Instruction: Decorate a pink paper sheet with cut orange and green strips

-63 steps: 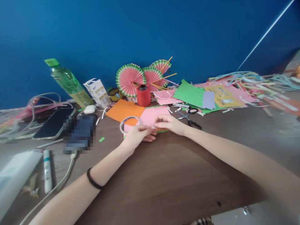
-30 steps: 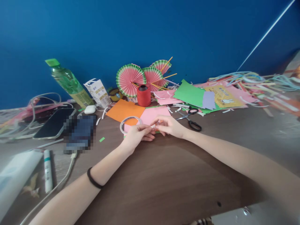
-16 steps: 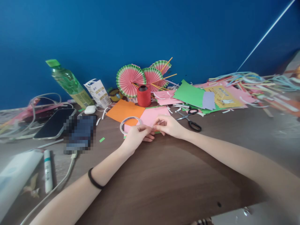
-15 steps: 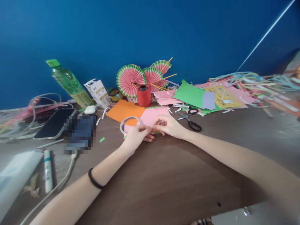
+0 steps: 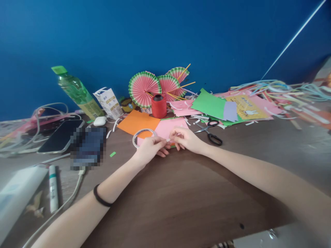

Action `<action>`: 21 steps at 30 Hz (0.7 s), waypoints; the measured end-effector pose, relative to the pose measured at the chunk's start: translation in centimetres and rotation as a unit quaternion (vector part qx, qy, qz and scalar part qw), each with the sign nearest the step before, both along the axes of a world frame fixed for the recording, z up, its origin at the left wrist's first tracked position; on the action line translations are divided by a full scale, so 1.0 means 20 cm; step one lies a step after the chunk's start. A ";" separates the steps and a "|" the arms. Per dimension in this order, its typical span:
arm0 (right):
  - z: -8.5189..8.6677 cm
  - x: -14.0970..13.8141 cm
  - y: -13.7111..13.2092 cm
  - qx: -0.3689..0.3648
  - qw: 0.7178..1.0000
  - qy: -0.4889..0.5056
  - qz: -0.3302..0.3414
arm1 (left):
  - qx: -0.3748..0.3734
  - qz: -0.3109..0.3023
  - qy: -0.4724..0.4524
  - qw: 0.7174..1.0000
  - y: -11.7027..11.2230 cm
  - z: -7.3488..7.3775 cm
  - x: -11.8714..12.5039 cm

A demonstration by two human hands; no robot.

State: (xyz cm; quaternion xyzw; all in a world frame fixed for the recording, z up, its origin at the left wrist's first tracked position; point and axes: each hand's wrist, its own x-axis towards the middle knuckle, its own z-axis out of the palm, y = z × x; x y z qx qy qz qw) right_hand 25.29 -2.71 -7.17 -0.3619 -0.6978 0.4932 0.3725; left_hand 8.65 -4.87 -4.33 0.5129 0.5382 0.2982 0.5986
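Observation:
My left hand [image 5: 152,148] and my right hand [image 5: 186,139] meet over the near edge of the papers, fingertips pinched close together. A small white strip [image 5: 168,140] shows between them, touched by both; it looks like tape, but most of it is covered by fingers. Beneath and behind lies pink paper [image 5: 168,125], with orange paper [image 5: 137,122] to its left. A roll of tape [image 5: 134,139] rests flat on these sheets, just behind my left hand. Black-handled scissors [image 5: 215,139] lie right of my right hand.
Behind the papers stand a red thread spool [image 5: 159,107] and pleated watermelon-coloured paper fans [image 5: 143,90]. Coloured sheets [image 5: 210,105] pile up at right. On the left are a green bottle [image 5: 77,91], a white carton [image 5: 110,103], phones [image 5: 60,136] and a marker [image 5: 53,189].
My fingertips have parted slightly, and the white strip between them shows more clearly. My left forearm has shifted a little to the left.

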 end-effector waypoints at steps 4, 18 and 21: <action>0.00 0.00 0.00 0.007 1.000 -0.002 -0.007 | -0.004 -0.026 0.013 1.000 0.03 0.03 -0.04; 0.01 -0.01 -0.01 0.059 0.998 -0.018 -0.012 | 0.112 -0.066 0.115 0.985 0.04 -0.01 -0.07; 0.01 -0.01 -0.01 0.064 0.997 -0.029 -0.017 | 0.103 -0.071 0.122 0.985 0.04 0.00 -0.06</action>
